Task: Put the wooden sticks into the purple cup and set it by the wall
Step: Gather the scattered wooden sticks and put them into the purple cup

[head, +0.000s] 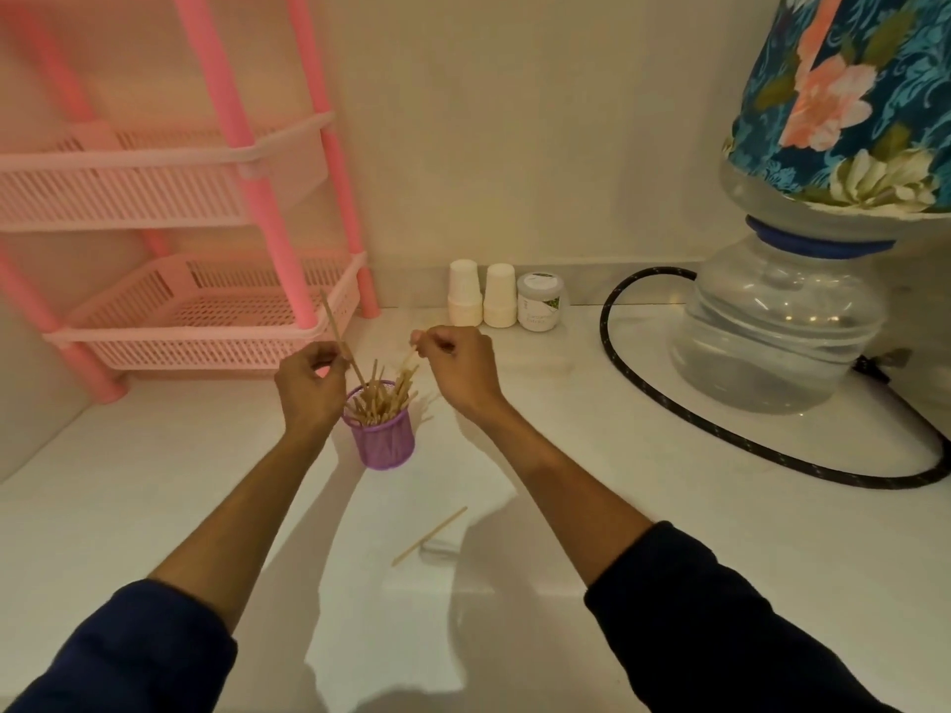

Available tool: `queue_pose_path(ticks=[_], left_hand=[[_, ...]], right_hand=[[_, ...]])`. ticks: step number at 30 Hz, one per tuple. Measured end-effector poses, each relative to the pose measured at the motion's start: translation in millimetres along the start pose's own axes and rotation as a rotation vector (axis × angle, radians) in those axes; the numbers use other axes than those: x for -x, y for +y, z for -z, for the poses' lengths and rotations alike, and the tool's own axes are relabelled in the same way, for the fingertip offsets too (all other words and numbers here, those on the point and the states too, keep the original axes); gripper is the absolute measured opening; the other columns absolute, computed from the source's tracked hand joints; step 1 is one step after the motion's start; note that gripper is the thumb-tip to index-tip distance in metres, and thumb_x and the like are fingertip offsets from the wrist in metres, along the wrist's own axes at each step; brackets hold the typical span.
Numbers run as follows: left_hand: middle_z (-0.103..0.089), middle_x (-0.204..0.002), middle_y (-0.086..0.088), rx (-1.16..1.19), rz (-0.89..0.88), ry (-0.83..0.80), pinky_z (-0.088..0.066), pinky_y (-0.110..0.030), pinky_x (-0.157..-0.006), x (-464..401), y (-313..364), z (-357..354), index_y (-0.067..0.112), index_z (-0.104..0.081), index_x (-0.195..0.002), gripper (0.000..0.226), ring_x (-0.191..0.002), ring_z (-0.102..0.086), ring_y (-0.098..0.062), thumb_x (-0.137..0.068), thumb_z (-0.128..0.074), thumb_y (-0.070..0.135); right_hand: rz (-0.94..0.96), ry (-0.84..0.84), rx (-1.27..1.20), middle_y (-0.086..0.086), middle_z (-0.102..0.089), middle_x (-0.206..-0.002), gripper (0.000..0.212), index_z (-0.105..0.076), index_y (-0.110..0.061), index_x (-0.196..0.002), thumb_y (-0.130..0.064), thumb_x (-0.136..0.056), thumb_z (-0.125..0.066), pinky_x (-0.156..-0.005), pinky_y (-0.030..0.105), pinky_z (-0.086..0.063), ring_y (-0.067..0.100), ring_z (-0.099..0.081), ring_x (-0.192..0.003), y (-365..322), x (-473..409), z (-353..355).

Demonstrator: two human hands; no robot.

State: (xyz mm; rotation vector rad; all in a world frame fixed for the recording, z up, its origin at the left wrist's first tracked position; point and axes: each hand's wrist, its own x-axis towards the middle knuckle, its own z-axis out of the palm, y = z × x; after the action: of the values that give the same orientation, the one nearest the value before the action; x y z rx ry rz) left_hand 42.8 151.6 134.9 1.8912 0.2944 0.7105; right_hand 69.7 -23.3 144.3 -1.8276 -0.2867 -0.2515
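A purple mesh cup (383,438) stands upright on the white counter, filled with several wooden sticks (381,398). My left hand (309,383) is just left of the cup's rim, pinching a long stick (337,329) that slants down into the cup. My right hand (460,370) is up and right of the cup, pinching the top of another stick (408,358) that reaches down toward the rim. One loose stick (429,536) lies flat on the counter in front of the cup, well short of both hands.
A pink plastic shelf rack (206,306) stands at the back left. Two stacks of white cups (481,295) and a small jar (539,302) sit against the back wall. A large water bottle (772,326) and a black hose (720,440) fill the right side.
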Motion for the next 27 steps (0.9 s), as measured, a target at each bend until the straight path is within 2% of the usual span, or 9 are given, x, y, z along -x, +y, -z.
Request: queue_pose_path(ticks=[2,5,8,12,16,19,23,25,27], left_hand=[[-0.070,-0.086,-0.004,-0.019,0.030,0.002,-0.050,-0.032,-0.085,3,-11,-4,0.014,-0.071,-0.087,0.007,-0.085,-0.064,-0.017,-0.085,-0.067,0.009],[-0.071,-0.093,-0.003,-0.056,0.091,0.023,-0.044,-0.029,-0.084,8,-25,-9,0.019,-0.071,-0.085,0.012,-0.088,-0.062,-0.015,-0.082,-0.067,0.008],[-0.068,-0.095,-0.003,-0.086,0.138,0.018,-0.049,-0.035,-0.086,14,-38,-12,0.019,-0.070,-0.079,0.011,-0.091,-0.062,-0.020,-0.079,-0.070,0.008],[-0.069,-0.099,-0.007,-0.102,0.119,0.006,-0.050,-0.036,-0.087,20,-54,-13,0.010,-0.072,-0.083,0.005,-0.094,-0.063,-0.021,-0.079,-0.072,0.012],[-0.067,-0.101,-0.002,-0.085,0.103,0.019,-0.045,-0.023,-0.077,17,-56,-15,0.015,-0.070,-0.084,0.006,-0.092,-0.060,-0.016,-0.078,-0.070,0.013],[-0.067,-0.103,0.000,-0.060,0.124,0.011,-0.048,-0.028,-0.082,13,-53,-16,0.016,-0.070,-0.092,0.013,-0.096,-0.059,-0.016,-0.079,-0.071,0.015],[-0.069,-0.100,0.001,-0.012,0.117,0.009,-0.048,-0.034,-0.085,8,-54,-16,0.016,-0.070,-0.094,0.016,-0.097,-0.061,-0.016,-0.081,-0.070,0.025],[-0.071,-0.097,0.000,-0.006,0.108,0.004,-0.049,-0.037,-0.084,6,-55,-16,0.016,-0.071,-0.091,0.017,-0.096,-0.062,-0.018,-0.084,-0.070,0.031],[-0.071,-0.095,-0.003,-0.008,0.110,-0.006,-0.051,-0.039,-0.084,5,-55,-19,0.014,-0.071,-0.090,0.015,-0.095,-0.063,-0.021,-0.086,-0.070,0.029]], right_hand=[[-0.012,0.004,0.056,0.004,-0.074,-0.093,0.028,-0.076,-0.008,-0.090,-0.033,-0.092,-0.064,-0.077,0.033,-0.049,0.017,-0.066,-0.088,5,-6,-18],[-0.037,-0.025,0.160,0.002,-0.067,-0.118,0.027,-0.074,-0.008,-0.100,-0.033,-0.090,-0.066,-0.094,0.037,-0.046,0.020,-0.059,-0.109,17,-8,-38],[-0.001,-0.105,0.324,-0.003,-0.058,-0.132,0.023,-0.077,-0.012,-0.099,-0.030,-0.091,-0.064,-0.102,0.039,-0.034,0.018,-0.049,-0.122,29,-4,-49],[0.060,-0.156,0.418,-0.003,-0.057,-0.134,0.028,-0.076,-0.016,-0.107,-0.034,-0.086,-0.069,-0.103,0.041,-0.033,0.018,-0.048,-0.125,34,-4,-51],[0.111,-0.117,0.372,-0.002,-0.058,-0.135,0.047,-0.064,-0.021,-0.125,-0.042,-0.084,-0.070,-0.105,0.039,-0.034,0.016,-0.049,-0.125,23,-10,-44],[0.191,-0.041,0.349,-0.005,-0.062,-0.126,0.041,-0.061,-0.022,-0.124,-0.044,-0.089,-0.063,-0.100,0.035,-0.035,0.013,-0.053,-0.116,19,-5,-32],[0.411,0.080,0.378,-0.007,-0.062,-0.093,0.013,-0.062,-0.019,-0.097,-0.030,-0.090,-0.061,-0.079,0.029,-0.037,0.010,-0.055,-0.086,24,22,-8],[0.545,0.074,0.388,-0.004,-0.059,-0.081,0.008,-0.060,-0.014,-0.084,-0.021,-0.087,-0.064,-0.069,0.027,-0.035,0.012,-0.051,-0.074,30,39,4],[0.607,-0.068,0.434,-0.001,-0.059,-0.073,0.011,-0.060,-0.011,-0.078,-0.018,-0.084,-0.067,-0.064,0.027,-0.035,0.014,-0.050,-0.067,39,55,13]])
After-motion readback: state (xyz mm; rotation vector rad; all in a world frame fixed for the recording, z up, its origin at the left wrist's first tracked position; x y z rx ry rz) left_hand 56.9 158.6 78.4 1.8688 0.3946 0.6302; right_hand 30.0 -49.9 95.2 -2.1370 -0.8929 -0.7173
